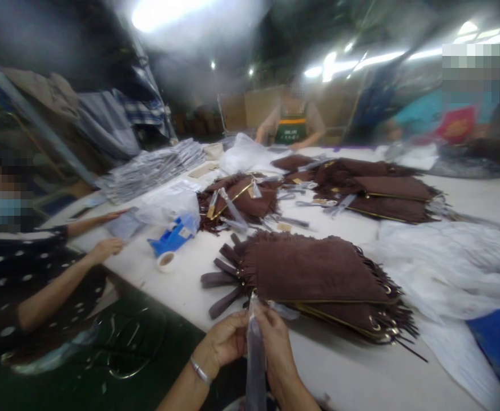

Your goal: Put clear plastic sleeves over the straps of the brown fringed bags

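Note:
Both my hands are close together at the table's near edge. My left hand (229,341), with a silver bangle on its wrist, pinches the left side of a grey strap in a clear plastic sleeve (256,359). My right hand (277,338) closes on the same strap from the right, near its top. The strap hangs down toward me, its upper end beside the corner of a stack of brown fringed bags (314,268). Those bags have gold zips and metal rings, and several dark strap loops (220,279) stick out on their left. Whether the sleeved strap joins a bag is hard to see.
More brown bags (241,200) lie farther back on the white table (181,291). A blue tape dispenser (170,237) and tape roll (165,261) are left. White plastic bags (447,268) spread right. A co-worker's hands (107,248) handle a plastic bag at left; other people stand opposite.

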